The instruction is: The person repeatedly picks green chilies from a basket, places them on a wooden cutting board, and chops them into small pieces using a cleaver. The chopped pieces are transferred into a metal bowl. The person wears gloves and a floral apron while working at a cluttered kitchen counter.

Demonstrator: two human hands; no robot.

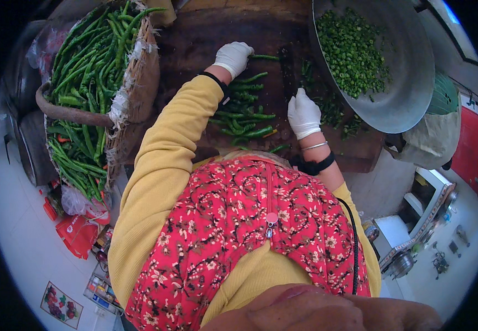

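Observation:
My left hand (pixel 234 60), in a white glove, grips one end of a long green chili pepper (pixel 266 57) over a dark wooden board (pixel 197 45). The pepper's other end points right, to the dark blade of a knife (pixel 286 72). My right hand (pixel 304 113), also gloved, is closed at the near end of that blade; the handle is hidden in it. Several whole green peppers (pixel 243 118) lie between my body and my left hand. Cut green pepper pieces (pixel 332 109) lie right of the knife.
A wicker basket (pixel 144 74) full of green peppers stands at the left, its brown handle (pixel 73 111) arching over them. A large metal basin (pixel 408 78) with chopped green peppers (pixel 350 53) stands at the upper right, its rim over the board. A cloth-like bag (pixel 431 138) is beyond it.

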